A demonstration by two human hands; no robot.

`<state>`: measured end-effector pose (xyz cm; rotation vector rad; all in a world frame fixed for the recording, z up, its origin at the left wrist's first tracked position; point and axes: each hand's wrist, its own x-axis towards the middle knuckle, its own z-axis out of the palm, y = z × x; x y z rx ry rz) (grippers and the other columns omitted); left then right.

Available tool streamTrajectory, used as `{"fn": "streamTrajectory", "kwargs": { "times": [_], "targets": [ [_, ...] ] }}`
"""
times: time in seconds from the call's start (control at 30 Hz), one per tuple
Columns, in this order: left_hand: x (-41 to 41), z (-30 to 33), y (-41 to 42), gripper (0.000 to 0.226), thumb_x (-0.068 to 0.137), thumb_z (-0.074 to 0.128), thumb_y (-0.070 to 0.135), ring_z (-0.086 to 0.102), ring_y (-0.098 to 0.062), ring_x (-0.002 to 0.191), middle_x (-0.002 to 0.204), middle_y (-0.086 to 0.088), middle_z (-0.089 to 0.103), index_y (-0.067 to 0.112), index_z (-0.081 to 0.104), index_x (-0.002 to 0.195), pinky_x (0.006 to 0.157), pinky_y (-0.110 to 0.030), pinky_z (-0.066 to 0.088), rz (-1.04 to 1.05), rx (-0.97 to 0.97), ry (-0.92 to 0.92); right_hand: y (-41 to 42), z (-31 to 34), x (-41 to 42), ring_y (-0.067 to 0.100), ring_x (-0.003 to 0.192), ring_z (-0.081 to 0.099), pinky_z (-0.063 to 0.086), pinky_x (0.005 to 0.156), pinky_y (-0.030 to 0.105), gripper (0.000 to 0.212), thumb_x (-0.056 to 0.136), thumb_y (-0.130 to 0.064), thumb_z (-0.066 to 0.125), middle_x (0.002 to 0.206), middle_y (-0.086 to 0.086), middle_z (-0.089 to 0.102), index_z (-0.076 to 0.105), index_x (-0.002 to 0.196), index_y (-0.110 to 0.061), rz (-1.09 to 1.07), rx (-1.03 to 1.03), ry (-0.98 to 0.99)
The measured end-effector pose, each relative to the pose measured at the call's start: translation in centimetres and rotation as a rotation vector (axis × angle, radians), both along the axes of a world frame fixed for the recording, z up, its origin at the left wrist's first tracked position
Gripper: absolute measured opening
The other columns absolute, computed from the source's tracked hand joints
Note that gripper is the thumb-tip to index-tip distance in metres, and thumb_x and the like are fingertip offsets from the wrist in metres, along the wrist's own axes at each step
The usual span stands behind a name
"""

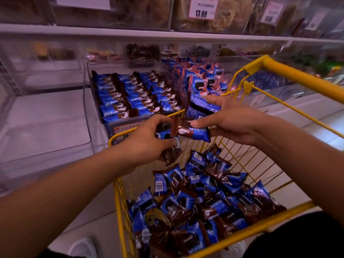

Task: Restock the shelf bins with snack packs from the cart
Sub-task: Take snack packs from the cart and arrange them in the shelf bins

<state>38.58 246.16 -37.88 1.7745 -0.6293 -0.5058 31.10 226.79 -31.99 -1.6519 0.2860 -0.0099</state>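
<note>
Yellow wire cart (119,198) at the shelf, heaped with blue-and-brown snack packs (201,207). Left hand (147,140) above the cart's front rim, fingers curled around a small bunch of packs (170,155). Right hand (229,120) just beside it, thumb and fingers pinching one blue-and-brown pack (193,133), further fingers spread under a blue pack (202,105). Beyond, clear shelf bin (96,101) lined with neat rows of matching packs (130,95); neighbouring bin of blue-and-pink packs (206,79) to its right. Price tag (202,8) reading 13.80 above.
</note>
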Motion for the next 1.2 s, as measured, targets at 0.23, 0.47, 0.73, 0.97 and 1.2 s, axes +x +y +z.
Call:
{"fn": "streamTrajectory", "kwargs": {
  "times": [0.23, 0.47, 0.73, 0.97, 1.2],
  "targets": [
    [-0.4, 0.6, -0.1, 0.045, 0.086, 0.062, -0.010, 0.071, -0.025, 0.104, 0.113, -0.013, 0.073, 0.006, 0.057, 0.128, 0.080, -0.034, 0.059, -0.109, -0.352, 0.570, -0.1, 0.4, -0.3, 0.021, 0.095, 0.074, 0.062, 0.078, 0.040, 0.057, 0.055, 0.001, 0.084, 0.104, 0.000, 0.077, 0.072, 0.104, -0.027, 0.065, -0.155, -0.265],
    [-0.4, 1.3, 0.0, 0.071, 0.070, 0.075, -0.004, 0.069, -0.030, 0.106, 0.118, -0.018, 0.069, 0.006, 0.049, 0.136, 0.084, -0.039, 0.058, -0.139, -0.499, 0.694, 1.0, 0.3, -0.3, 0.019, 0.096, 0.073, 0.061, 0.078, 0.031, 0.045, 0.075, 0.002, 0.080, 0.105, 0.003, 0.075, 0.066, 0.115, -0.011, 0.034, -0.236, -0.349],
    [0.8, 2.8, 1.8, 0.064, 0.065, 0.081, 0.057, 0.071, -0.032, 0.095, 0.113, -0.013, 0.071, 0.011, 0.075, 0.110, 0.080, -0.047, 0.056, -0.393, -0.232, 0.790, 0.1, 2.3, -1.6, 0.024, 0.097, 0.071, 0.058, 0.086, 0.033, 0.052, 0.061, 0.001, 0.084, 0.103, 0.014, 0.073, 0.066, 0.109, 0.000, 0.404, -0.342, -0.359],
    [1.1, 2.5, 2.4, 0.068, 0.070, 0.083, 0.048, 0.063, -0.034, 0.116, 0.129, -0.018, 0.063, 0.011, 0.067, 0.124, 0.090, -0.048, 0.055, -0.491, -0.302, 0.864, 2.1, 0.5, -0.9, 0.016, 0.087, 0.073, 0.056, 0.075, 0.022, 0.034, 0.074, -0.006, 0.080, 0.094, 0.006, 0.074, 0.068, 0.106, -0.002, 0.156, -0.313, -0.490],
    [-0.3, 2.5, 1.2, 0.064, 0.076, 0.075, 0.005, 0.071, -0.034, 0.099, 0.117, -0.015, 0.071, 0.022, 0.053, 0.133, 0.071, -0.044, 0.060, -0.318, -0.398, 0.743, 1.7, 0.7, -0.1, 0.002, 0.109, 0.059, 0.050, 0.091, 0.024, 0.042, 0.098, -0.022, 0.061, 0.129, -0.005, 0.063, 0.053, 0.140, -0.023, -0.107, -0.799, -0.578]
  ]
}}
